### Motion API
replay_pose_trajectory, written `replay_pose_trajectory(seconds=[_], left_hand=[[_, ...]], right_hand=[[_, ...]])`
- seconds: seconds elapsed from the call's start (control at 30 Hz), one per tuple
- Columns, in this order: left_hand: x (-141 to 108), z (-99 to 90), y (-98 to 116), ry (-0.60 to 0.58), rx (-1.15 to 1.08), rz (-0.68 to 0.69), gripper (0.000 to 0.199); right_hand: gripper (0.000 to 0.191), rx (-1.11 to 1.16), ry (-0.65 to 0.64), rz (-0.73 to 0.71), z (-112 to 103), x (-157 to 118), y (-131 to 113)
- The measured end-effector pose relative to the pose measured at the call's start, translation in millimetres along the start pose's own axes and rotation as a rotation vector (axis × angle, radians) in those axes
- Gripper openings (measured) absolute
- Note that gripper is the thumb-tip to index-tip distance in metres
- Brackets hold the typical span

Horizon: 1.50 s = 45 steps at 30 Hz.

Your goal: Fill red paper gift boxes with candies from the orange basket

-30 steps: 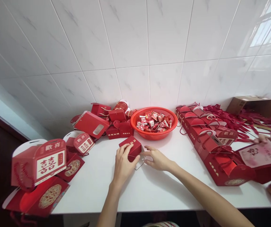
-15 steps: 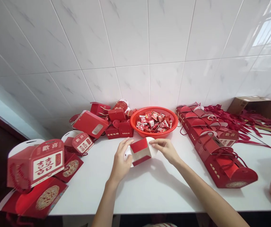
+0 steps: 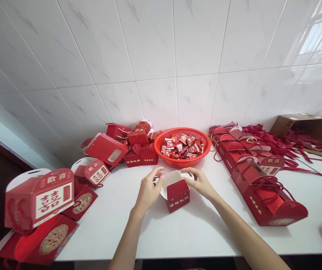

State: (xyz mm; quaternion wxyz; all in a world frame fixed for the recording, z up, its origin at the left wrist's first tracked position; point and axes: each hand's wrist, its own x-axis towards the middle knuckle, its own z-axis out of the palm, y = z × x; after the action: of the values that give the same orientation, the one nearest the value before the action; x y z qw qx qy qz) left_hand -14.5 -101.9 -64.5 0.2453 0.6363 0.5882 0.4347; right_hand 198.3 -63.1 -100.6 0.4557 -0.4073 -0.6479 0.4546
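A small red gift box (image 3: 179, 195) with a white inside stands upright on the white table, its top open and gold lettering on the side facing me. My left hand (image 3: 149, 190) pinches its left white flap between thumb and fingers. On the other side, my right hand (image 3: 201, 182) grips the right flap, its fingers curled over the edge. Just behind the box sits a red plastic basket (image 3: 181, 162) filled with red-wrapped sweets (image 3: 181, 144).
To the right runs a row of closed red boxes (image 3: 250, 183) with cord handles. More boxes (image 3: 140, 154) are piled at back left, and larger ones (image 3: 39, 198) at front left. Red ribbons (image 3: 295, 148) and a cardboard box (image 3: 298, 123) lie at far right. A tiled wall (image 3: 161, 56) closes the back.
The gift box has turned from lying tilted to standing upright with its lettered side toward me. Both hands have shifted slightly with it.
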Motion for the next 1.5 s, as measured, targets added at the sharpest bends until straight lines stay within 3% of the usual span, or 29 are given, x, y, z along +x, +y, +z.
replay_pose_trajectory(seconds=[0.13,0.3,0.43,0.57,0.8,0.97,1.13,1.27,1.37,1.5], left_hand=[[2.3,-5.1,0.2,0.057,-0.101,-0.087,0.018],[4.3,-12.1,-4.8,-0.051,-0.069,-0.152,0.015],[3.5,-12.9,-11.8,-0.073,-0.079,-0.196,0.031],[-3.4,-15.3,-15.9,-0.232,-0.139,-0.276,0.056],[-12.4,-10.5,-29.3,-0.377,-0.148,-0.303,0.076],[-3.7,7.6,-36.4,-0.351,-0.113,-0.256,0.074],[10.4,16.9,-30.3,-0.346,-0.093,-0.208,0.076],[22.1,10.5,-26.8,-0.403,-0.116,-0.204,0.077],[29.1,6.6,-31.0,-0.363,-0.166,-0.21,0.071],[32.9,9.3,-42.6,-0.337,-0.342,-0.265,0.071]], right_hand=[[0.057,-0.047,-0.145,-0.025,-4.7,-1.9,1.7],[0.082,-0.074,-0.296,-0.027,-13.4,-5.3,-5.6],[0.102,-0.009,-0.494,-0.052,-22.4,-7.2,-7.7],[0.117,-0.091,-0.601,-0.017,-33.0,-8.0,0.0],[0.106,-0.209,-0.538,0.076,-44.1,-5.7,11.9],[0.097,-0.244,-0.486,0.11,-49.9,-2.3,14.0],[0.094,-0.287,-0.396,0.079,-60.2,-2.1,11.5],[0.081,-0.314,-0.222,0.043,-71.5,-4.5,3.8],[0.064,-0.327,-0.054,-0.007,-76.7,-6.9,-5.2],[0.042,-0.292,0.049,-0.134,-74.9,-9.3,-19.6]])
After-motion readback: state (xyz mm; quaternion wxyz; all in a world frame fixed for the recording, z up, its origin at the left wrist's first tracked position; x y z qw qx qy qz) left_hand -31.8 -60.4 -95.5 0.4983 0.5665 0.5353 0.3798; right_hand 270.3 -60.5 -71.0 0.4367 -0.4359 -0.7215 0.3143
